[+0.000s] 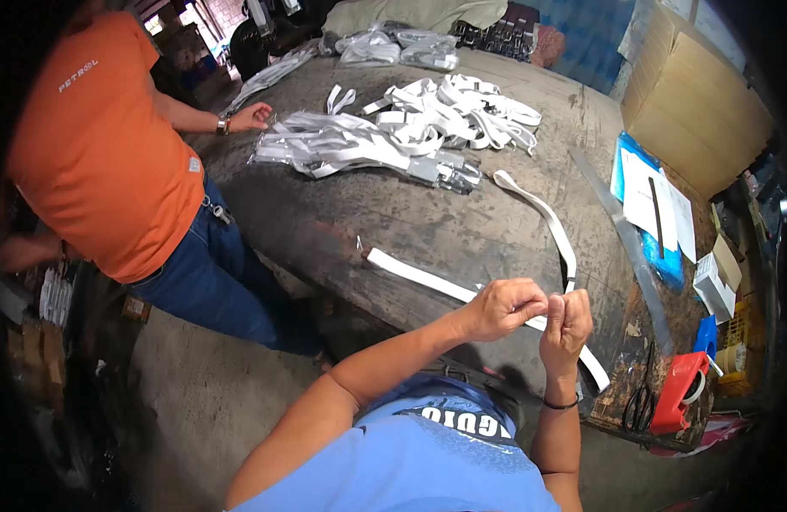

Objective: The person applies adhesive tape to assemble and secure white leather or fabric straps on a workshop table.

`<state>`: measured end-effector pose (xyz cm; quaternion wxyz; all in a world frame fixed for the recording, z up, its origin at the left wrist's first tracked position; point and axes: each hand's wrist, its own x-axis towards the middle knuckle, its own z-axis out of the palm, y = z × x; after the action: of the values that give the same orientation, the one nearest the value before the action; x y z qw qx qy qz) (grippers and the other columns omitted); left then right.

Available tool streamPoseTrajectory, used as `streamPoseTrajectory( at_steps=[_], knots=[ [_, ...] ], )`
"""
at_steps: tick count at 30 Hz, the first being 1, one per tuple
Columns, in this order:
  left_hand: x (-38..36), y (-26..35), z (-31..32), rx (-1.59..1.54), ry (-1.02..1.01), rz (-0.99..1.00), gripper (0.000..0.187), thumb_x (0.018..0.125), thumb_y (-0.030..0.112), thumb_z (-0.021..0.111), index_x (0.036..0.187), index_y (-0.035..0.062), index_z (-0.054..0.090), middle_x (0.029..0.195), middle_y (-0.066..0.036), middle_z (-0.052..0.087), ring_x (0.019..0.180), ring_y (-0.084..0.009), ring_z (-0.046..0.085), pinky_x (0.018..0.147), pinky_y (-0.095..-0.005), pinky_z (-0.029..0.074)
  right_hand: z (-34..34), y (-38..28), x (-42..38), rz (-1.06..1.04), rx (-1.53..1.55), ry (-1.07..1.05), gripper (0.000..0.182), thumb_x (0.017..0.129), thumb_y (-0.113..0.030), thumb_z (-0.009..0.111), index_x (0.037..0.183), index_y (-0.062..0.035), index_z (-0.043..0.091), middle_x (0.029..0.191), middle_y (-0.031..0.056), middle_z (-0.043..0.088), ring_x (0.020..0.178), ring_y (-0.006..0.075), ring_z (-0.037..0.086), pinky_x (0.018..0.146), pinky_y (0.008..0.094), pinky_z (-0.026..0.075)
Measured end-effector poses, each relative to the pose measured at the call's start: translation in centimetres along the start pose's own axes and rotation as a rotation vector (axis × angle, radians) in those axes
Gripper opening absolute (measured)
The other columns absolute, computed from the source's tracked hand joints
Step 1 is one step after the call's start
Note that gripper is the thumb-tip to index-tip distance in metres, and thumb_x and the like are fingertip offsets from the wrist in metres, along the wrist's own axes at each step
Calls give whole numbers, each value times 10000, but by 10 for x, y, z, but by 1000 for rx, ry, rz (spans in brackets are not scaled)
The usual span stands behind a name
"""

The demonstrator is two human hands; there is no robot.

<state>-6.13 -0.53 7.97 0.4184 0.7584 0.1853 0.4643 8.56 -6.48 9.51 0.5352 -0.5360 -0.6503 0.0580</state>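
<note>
My left hand (506, 309) and my right hand (566, 328) meet over the table's near edge, both closed in a pinch. A white lanyard strap (423, 277) runs to my left hand, shows between the hands and comes out past my right hand, its lower end (594, 371) hanging by the edge. Another length of white strap (547, 218) curves from the table's middle down to my right hand, with a small black clip (570, 282) just above the fingers. My fingers hide the exact spot they grip.
White straps (466, 111) and plastic-bagged lanyards (342, 145) lie across the table (325, 222). At right are a metal ruler (624, 230), papers (653, 200), a cardboard box (696, 102) and a red tape dispenser (682, 392). A person in orange (103, 154) stands left, one hand (252, 117) by the bags.
</note>
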Motion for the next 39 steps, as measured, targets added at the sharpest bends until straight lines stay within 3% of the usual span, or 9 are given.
streamPoseTrajectory(
  at_steps=[7,10,12,17,23,29,31,32,39],
  knots=[
    [-2,-8,-10,100,-116,-26,139,951,132,601,924,12,667,815,-127,628,750,-260,614,671,-351,480,-4,-2,-1,46,180,-58,104,932,-74,588,851,-9,583,799,118,535,707,248,521,641,353,420],
    [-1,6,-8,164,-147,-57,143,917,83,629,1039,39,690,872,-135,658,790,-287,627,711,-370,500,2,15,-16,0,127,-78,66,884,-54,531,904,-25,587,861,156,568,838,355,539,749,446,445],
    [-1,-2,-9,173,-107,42,129,898,14,621,1014,25,677,904,-138,676,822,-271,644,741,-362,508,18,22,-11,-238,138,143,82,804,-95,579,860,-39,557,818,136,542,796,352,536,697,462,447],
    [1,-17,-17,6,-249,-104,128,999,44,510,905,-27,561,813,-33,518,779,-114,520,698,-256,444,10,11,-17,-35,91,131,247,887,-262,578,788,-47,506,840,135,503,812,355,560,685,468,455],
    [4,-11,-19,88,-427,-69,199,1024,153,519,957,-26,576,889,-23,556,808,-97,492,754,-247,437,-9,0,-30,8,2,102,265,921,-261,593,800,-37,521,863,121,475,841,320,534,707,436,449],
    [13,-21,-14,57,-257,-50,230,1018,154,531,1122,-42,591,1045,-74,618,950,-151,562,809,-272,461,-4,-3,-22,-28,-9,141,210,867,-184,637,792,-28,518,867,129,498,817,341,567,729,453,479],
    [18,0,-16,62,-405,-36,213,940,122,663,1107,-9,647,933,-174,673,812,-242,608,785,-369,508,-4,-6,-21,-27,40,162,183,863,-176,632,814,-27,538,882,130,498,838,341,568,732,459,481],
    [14,-1,-13,46,-310,-104,134,932,104,663,988,-17,664,870,-161,659,762,-236,603,713,-361,508,-5,-7,-23,-35,33,136,177,865,-177,624,822,-25,544,888,131,499,849,339,570,728,458,482],
    [24,4,-19,140,-442,-1,235,951,192,645,1011,-34,666,850,-153,666,766,-272,611,725,-377,493,-19,-16,-22,-3,-119,43,186,867,-185,603,795,-18,566,872,140,528,861,339,586,728,460,485]
  ],
)
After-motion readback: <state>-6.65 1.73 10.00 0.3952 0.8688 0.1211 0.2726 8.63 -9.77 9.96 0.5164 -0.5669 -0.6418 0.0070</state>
